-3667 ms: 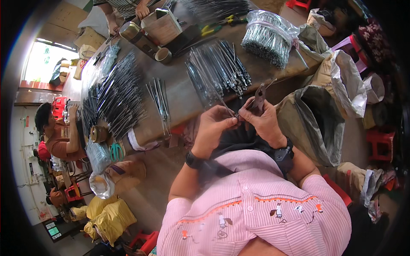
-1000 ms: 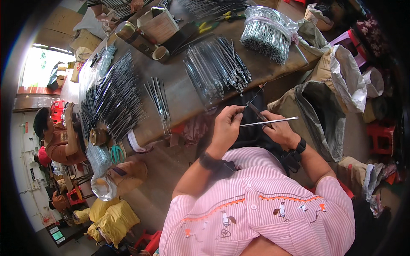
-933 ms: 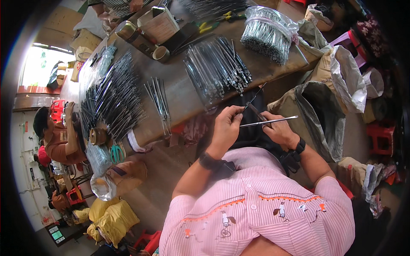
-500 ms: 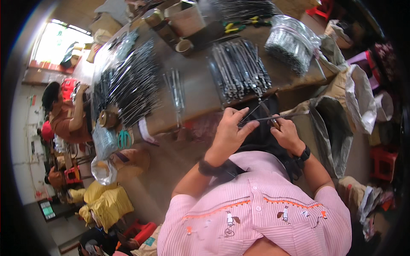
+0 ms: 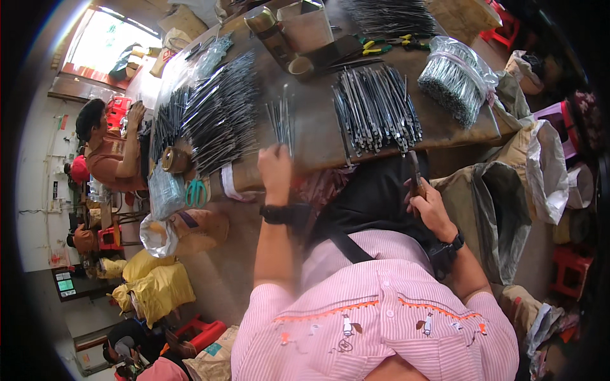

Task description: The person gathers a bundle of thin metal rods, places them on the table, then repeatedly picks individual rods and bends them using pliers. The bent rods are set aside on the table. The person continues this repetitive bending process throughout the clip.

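Note:
My left hand [image 5: 276,170] is at the table's near edge, slightly blurred, its fingers closed at the lower end of a small group of thin metal rods [image 5: 281,127]. One blurred rod there reaches higher than the rest and appears to be in its grip. Lower right, my right hand [image 5: 429,206] grips a brown-handled tool [image 5: 416,173] with a narrow dark metal end pointing up at the table. Just beyond that tool lies a row of dark metal rods [image 5: 378,111] with shiny lower ends. My fingers hide part of the handle.
A large heap of rods [image 5: 222,114] covers the table's left part. Plastic-wrapped rods [image 5: 454,79] lie right, near yellow-handled pliers [image 5: 375,47]. A brown cup [image 5: 300,66] stands farther back. Open sacks [image 5: 499,209] flank my right arm. Another person [image 5: 114,152] sits far left.
My left hand has swung left, from beside the right hand to the small group of rods. The right hand still holds its tool, now tipped more upright. The whole view has shifted slightly.

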A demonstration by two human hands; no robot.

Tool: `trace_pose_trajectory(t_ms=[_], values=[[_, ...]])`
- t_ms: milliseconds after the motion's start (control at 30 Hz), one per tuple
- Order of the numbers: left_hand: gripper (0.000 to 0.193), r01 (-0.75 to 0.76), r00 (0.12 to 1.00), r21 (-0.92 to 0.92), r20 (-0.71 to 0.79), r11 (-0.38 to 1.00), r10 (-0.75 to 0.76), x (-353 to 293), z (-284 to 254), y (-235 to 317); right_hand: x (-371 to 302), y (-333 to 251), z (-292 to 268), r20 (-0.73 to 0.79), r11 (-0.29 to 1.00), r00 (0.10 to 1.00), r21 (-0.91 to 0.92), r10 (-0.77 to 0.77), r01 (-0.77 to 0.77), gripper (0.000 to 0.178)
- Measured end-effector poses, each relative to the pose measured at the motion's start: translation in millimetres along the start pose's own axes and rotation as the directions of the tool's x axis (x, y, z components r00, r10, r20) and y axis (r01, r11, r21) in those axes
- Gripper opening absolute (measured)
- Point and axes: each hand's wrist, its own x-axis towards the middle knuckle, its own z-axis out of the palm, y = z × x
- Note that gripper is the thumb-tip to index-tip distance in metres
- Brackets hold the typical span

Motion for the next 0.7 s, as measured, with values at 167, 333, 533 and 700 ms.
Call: trace_pose_trajectory(t_ms=[167, 333, 533, 700], values=[[0.03, 0.087, 0.996, 0.256, -0.031, 0.963, -0.082, 5.5, 9.3, -11.7, -4.3, 1.0, -5.8, -0.032, 0.989, 0.999, 0.143, 0.024, -0.019, 0.03], [0.042, -0.075, 0.994, 0.043, 0.085, 0.996, 0.072, -22.2, 13.6, 28.8, -11.6, 3.0, -13.2, -0.026, 0.955, 0.997, 0.29, 0.076, -0.065, 0.03], [0.045, 0.061, 0.919, 0.038, 0.388, 0.997, -0.071, -51.6, 50.1, 84.8, -10.6, 4.5, -10.5, 0.007, 0.929, 0.995, 0.358, 0.095, -0.091, 0.027], [0.032, 0.429, 0.836, -0.432, 0.523, 0.793, -0.167, -41.4, 53.2, 76.8, -8.8, 11.3, -28.8, -0.065, 0.957, 0.997, 0.29, 0.051, -0.03, 0.022]])
